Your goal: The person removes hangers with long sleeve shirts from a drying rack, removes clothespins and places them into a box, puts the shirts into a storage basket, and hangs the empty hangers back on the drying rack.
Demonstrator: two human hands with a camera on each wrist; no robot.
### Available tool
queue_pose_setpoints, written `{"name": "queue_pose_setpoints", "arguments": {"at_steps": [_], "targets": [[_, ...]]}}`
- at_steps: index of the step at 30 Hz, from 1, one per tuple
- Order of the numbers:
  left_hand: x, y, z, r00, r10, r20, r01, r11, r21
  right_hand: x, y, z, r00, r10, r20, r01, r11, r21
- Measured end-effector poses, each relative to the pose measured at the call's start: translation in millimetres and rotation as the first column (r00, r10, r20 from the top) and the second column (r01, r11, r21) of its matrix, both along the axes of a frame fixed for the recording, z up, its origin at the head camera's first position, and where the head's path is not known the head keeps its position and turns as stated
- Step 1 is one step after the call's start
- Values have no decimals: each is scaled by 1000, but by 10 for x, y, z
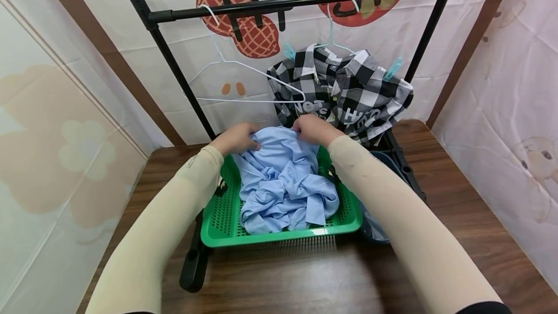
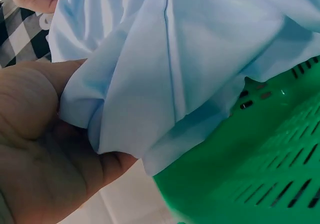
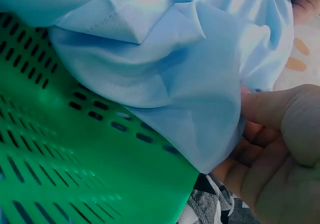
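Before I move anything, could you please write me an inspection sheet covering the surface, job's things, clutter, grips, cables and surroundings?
Surface: brown wood-grain tabletop.
Job's things: rumpled light-blue cloth, largely in a green basket.
Clutter: bluish item right of the basket, partly hidden by the right forearm.
Left grip: pinches the cloth's upper left edge.
Right grip: pinches its upper right edge.
Cables: nothing seen.
Surroundings: black rack with a bare white hanger and a black-and-white checked shirt on a second hanger, with blue clips; printed sheets behind and at both sides.
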State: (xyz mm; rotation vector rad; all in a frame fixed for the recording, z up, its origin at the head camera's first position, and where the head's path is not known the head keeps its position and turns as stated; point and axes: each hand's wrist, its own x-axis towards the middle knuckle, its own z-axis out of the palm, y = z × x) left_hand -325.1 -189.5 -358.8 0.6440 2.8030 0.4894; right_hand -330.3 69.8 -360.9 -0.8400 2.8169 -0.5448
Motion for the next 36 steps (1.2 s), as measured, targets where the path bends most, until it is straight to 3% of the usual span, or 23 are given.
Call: {"name": "queue_pose_setpoints", "arguments": {"at_steps": [4,8,12,17,23,29,36], "targets": [[-12,1,5,1000,7,-28,-6,1000,13,8,0,14,999,-41,-24,41,999,-18],[21,-11,53,994,47,-103,-41,997,58,67,22,99,994,-91,-63,86,993,-85],[101,-23,159,974,110,-198,-87,989,124,158,63,213,989,-106,-103,88,982,-167],[239,-56,292,950,131,-284,-82,981,178,349,143,361,984,-102,-145,68,972,-224],[540,-54,467,924,114,-366,-44,980,194,636,244,531,968,-67,-244,-2,963,-271],[950,-38,646,895,58,-442,35,979,200,964,340,683,956,-20,-292,-71,951,-300],[1353,-30,742,912,-61,-405,126,983,136,1293,372,739,946,116,-302,-192,953,-234]]}}
